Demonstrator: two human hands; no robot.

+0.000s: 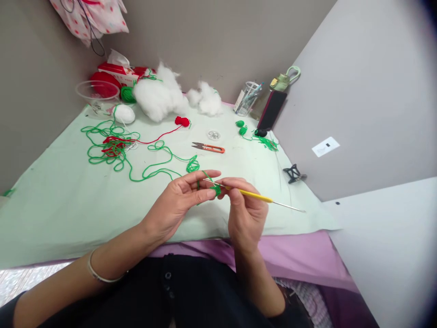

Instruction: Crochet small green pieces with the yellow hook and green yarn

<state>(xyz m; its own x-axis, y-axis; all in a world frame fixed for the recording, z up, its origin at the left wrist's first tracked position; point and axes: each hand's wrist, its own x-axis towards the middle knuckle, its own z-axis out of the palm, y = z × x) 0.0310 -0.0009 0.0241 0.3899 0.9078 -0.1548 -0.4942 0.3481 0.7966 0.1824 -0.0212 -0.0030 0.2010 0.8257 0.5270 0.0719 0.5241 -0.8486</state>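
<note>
My left hand (184, 196) pinches a small green crochet piece (216, 189) between thumb and fingers, with green yarn running over its index finger. In my right hand (247, 212) is a crochet hook (252, 195) with a yellow handle, held like a pen. The hook's thin metal tip reaches left to the green piece, and its other metal end points out to the right. Loose green yarn (160, 171) trails across the table from the left toward my left hand. Just beyond my hands lie orange-handled thread snips (209, 147).
White stuffing (159, 95), a red tissue box (118, 73), a clear tub (97, 98) and a white yarn ball (124, 114) stand at the back left. A pen cup (246, 100), a phone (272, 110) and small green crocheted pieces (242, 130) are at the right.
</note>
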